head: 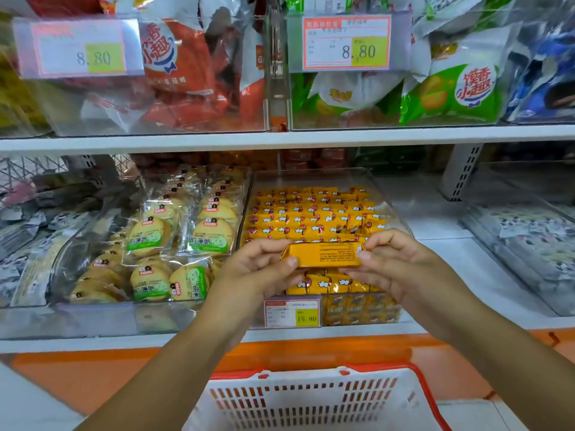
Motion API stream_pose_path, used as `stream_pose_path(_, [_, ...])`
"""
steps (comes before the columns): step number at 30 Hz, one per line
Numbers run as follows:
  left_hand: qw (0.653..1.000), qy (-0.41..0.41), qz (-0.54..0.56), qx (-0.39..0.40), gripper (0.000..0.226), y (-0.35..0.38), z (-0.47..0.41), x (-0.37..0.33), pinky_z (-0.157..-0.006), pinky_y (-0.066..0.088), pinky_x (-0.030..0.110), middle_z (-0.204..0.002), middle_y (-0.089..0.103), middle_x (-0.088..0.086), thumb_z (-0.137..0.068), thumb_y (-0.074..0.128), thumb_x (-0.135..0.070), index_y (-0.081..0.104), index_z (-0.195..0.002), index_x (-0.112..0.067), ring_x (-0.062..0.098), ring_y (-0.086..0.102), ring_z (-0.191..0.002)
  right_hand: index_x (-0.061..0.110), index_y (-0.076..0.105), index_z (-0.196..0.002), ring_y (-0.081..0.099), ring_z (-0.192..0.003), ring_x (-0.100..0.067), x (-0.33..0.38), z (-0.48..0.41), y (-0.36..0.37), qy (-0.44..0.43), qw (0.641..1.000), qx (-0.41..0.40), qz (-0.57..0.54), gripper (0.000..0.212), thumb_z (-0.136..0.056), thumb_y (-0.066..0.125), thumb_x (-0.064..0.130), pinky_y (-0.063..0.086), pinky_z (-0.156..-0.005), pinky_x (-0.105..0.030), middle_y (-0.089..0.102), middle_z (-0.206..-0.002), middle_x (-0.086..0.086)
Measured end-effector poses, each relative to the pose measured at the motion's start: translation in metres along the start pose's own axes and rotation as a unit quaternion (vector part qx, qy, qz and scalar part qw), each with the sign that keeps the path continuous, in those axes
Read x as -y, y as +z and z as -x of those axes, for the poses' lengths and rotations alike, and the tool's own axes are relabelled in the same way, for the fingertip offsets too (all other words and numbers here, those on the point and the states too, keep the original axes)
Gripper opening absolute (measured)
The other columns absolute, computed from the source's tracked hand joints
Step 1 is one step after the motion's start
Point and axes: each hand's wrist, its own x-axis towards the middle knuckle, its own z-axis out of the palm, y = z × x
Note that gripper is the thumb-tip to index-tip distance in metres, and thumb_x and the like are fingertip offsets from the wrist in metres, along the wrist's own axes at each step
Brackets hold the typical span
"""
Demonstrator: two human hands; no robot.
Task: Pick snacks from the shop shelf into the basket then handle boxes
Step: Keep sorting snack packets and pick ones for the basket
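Yellow wrapped snack bar (322, 254) pinched at both ends by the left hand (261, 269) and right hand (395, 262), above the white basket (311, 399).

On the upper shelf (217, 140), the left price tag (79, 48) and right price tag (346, 43) read 8.80; the lower price tag (292, 312) reads 15.80. The yellow packet (323, 255) carries print too small to read.

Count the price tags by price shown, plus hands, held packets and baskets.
8.80 price tags: 2
15.80 price tags: 1
Hands: 2, left hand and right hand
Held yellow packet: 1
White basket: 1
Total: 7
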Motion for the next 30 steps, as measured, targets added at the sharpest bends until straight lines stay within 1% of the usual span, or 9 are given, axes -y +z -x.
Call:
stream_pose_path(4, [0.999,-0.014,0.036,0.014,0.034,-0.002,-0.002,-0.002,-0.078,0.061,0.031,-0.108,0.074,0.014,-0.077,0.064,-0.011,0.069,-0.111,-0.006,0.029,0.072,-0.099,0.005,0.058,-0.098,0.072,-0.096,-0.035,0.000,-0.003,-0.005,-0.005,1.000,0.008,-0.019,0.026,-0.076,0.066,0.014,0.060,-0.084,-0.033,0.073,-0.104,-0.021])
stream_pose_path(10, [0.998,-0.027,0.013,0.053,0.041,-0.002,0.000,-0.007,-0.082,0.060,0.029,-0.112,0.074,0.011,-0.080,0.061,-0.010,0.064,-0.121,-0.012,0.026,0.071,-0.103,0.002,0.058,-0.102,0.072,-0.097,-0.034,-0.003,-0.005,-0.010,0.003,1.000,0.001,-0.027,0.031,-0.077,0.066,0.018,0.060,-0.080,-0.029,0.072,-0.105,-0.024])
stream_pose_path(15, [0.998,-0.016,0.005,0.054,0.043,-0.005,0.002,-0.010,-0.079,0.060,0.028,-0.110,0.074,0.011,-0.080,0.061,-0.011,0.063,-0.123,-0.013,0.026,0.071,-0.104,0.002,0.055,-0.117,0.070,-0.104,-0.034,-0.001,-0.003,-0.013,-0.001,0.999,0.040,-0.019,0.055,-0.069,0.073,0.023,0.058,-0.086,-0.029,0.072,-0.110,-0.022])
stream_pose_path(18, [0.999,-0.013,-0.007,0.040,0.035,-0.004,0.004,-0.010,-0.072,0.060,0.026,-0.111,0.074,0.012,-0.083,0.059,-0.021,0.067,-0.114,-0.009,0.026,0.072,-0.103,0.007,0.063,-0.099,0.072,-0.099,-0.037,-0.003,0.000,-0.012,-0.011,1.000,0.016,-0.002,0.057,-0.057,0.089,0.035,0.060,-0.078,-0.028,0.073,-0.100,-0.020])
stream_pose_path(20, [0.999,-0.013,-0.010,0.036,0.035,-0.003,0.004,-0.009,-0.075,0.060,0.028,-0.114,0.072,0.012,-0.084,0.059,-0.024,0.068,-0.111,-0.003,0.027,0.070,-0.106,0.013,0.066,-0.085,0.073,-0.095,-0.033,-0.005,0.001,-0.011,-0.027,0.999,-0.015,0.008,0.052,-0.051,0.093,0.042,0.060,-0.083,-0.031,0.073,-0.094,-0.015])
stream_pose_path(23, [1.000,0.000,-0.012,0.020,0.023,0.000,0.007,-0.006,-0.082,0.059,0.030,-0.104,0.071,0.013,-0.084,0.059,-0.023,0.065,-0.089,-0.001,0.022,0.071,-0.099,0.010,0.059,-0.077,0.072,-0.096,-0.031,-0.004,0.002,-0.006,-0.047,0.997,-0.052,-0.027,0.013,-0.082,0.071,0.009,0.060,-0.084,-0.033,0.071,-0.104,-0.021])
stream_pose_path(26, [0.998,0.018,-0.050,-0.020,0.016,0.006,0.009,-0.003,-0.084,0.060,0.037,-0.097,0.064,0.015,-0.090,0.059,-0.023,0.061,-0.086,-0.008,0.019,0.074,-0.088,0.010,0.056,-0.082,0.074,-0.084,-0.031,-0.002,0.003,-0.002,-0.049,0.996,-0.068,0.000,0.012,-0.088,0.062,0.002,0.056,-0.083,-0.037,0.073,-0.095,-0.018])
stream_pose_path(28, [0.995,0.040,-0.078,-0.047,0.005,0.009,0.012,-0.006,-0.073,0.060,0.033,-0.095,0.073,0.012,-0.096,0.057,-0.017,0.059,-0.100,-0.014,0.023,0.075,-0.080,0.011,0.052,-0.089,0.074,-0.083,-0.035,-0.001,0.005,-0.001,-0.062,0.996,-0.053,0.024,0.014,-0.090,0.060,0.000,0.057,-0.082,-0.038,0.075,-0.087,-0.014])
stream_pose_path(30, [0.994,0.063,-0.071,-0.052,0.011,0.011,0.014,-0.009,-0.060,0.058,0.024,-0.088,0.076,0.010,-0.096,0.057,-0.011,0.055,-0.105,-0.017,0.024,0.075,-0.077,0.010,0.053,-0.090,0.074,-0.086,-0.036,-0.002,0.005,-0.002,-0.073,0.995,-0.038,0.048,0.014,-0.091,0.059,-0.002,0.059,-0.079,-0.036,0.074,-0.089,-0.015])
